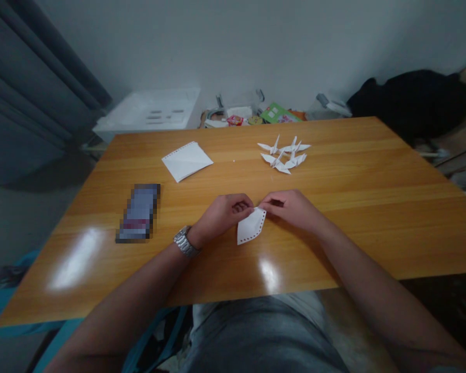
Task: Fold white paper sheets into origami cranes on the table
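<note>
A small folded sheet of white paper point(250, 228), with punched holes along its right and lower edges, is held near the front of the wooden table. My left hand point(228, 213) pinches its upper left edge; a metal watch point(185, 242) circles that wrist. At the upper right corner, my right hand point(289, 206) pinches the same paper between thumb and fingers. Beyond my hands, several folded paper cranes point(283, 155) sit in a cluster. To the left of them lie loose white sheets point(187, 160) with a punched edge.
A pixelated phone point(139, 213) lies on the left of the wooden table point(353, 197). Behind the table's far edge are a white plastic tray point(155, 111), a green booklet point(279, 113) and assorted items. A dark cloth heap point(411, 103) is at the back right.
</note>
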### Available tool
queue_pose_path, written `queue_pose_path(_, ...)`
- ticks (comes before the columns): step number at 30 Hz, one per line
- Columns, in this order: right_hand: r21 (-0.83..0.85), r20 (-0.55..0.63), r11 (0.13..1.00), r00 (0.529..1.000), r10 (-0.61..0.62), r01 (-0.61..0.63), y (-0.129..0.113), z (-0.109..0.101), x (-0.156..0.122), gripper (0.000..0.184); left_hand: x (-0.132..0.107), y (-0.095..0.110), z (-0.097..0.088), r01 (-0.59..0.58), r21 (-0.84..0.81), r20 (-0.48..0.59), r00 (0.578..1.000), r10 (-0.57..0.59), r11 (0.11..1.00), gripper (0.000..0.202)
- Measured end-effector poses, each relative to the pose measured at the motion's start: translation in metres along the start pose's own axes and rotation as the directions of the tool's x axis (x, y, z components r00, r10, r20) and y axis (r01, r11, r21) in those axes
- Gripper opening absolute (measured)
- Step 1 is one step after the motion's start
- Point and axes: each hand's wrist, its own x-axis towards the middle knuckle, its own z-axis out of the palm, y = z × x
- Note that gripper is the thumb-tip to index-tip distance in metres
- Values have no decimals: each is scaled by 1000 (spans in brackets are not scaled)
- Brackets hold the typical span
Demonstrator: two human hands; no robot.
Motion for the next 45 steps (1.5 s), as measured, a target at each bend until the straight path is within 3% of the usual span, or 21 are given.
queue_pose_path(6,136,-83,990,995,53,-41,0,4,0,23,1,-6,2,19,-39,-81,996,-22,999,17)
queue_pose_path(13,222,-125,973,988,86,-57,4,8,2,30,4,-12,4,78,-204,-204,972,-120,976,19)
queue_pose_path(18,258,-124,964,987,98,-63,4,11,3,29,6,-20,9,147,-410,-215,944,-252,900,25)
queue_pose_path(23,249,-94,967,992,82,-57,5,14,3,33,7,-19,15,126,-492,-227,937,-267,862,25)
queue_pose_path(26,227,-134,973,988,80,-48,6,15,4,30,7,-17,18,123,-514,-202,944,-259,849,25)
queue_pose_path(31,169,-200,985,977,79,-45,8,13,5,29,7,-18,22,94,-468,-176,964,-197,879,25)
queue_pose_path(36,111,-221,993,973,58,-34,4,12,4,27,8,-17,24,11,-355,-308,943,-128,935,37)
queue_pose_path(41,86,-185,996,982,48,-33,-5,15,4,24,6,-15,24,16,-331,-220,971,-93,944,32)
queue_pose_path(45,96,-182,993,980,80,-64,-10,18,4,19,5,-10,21,31,-223,-215,973,-80,974,22)
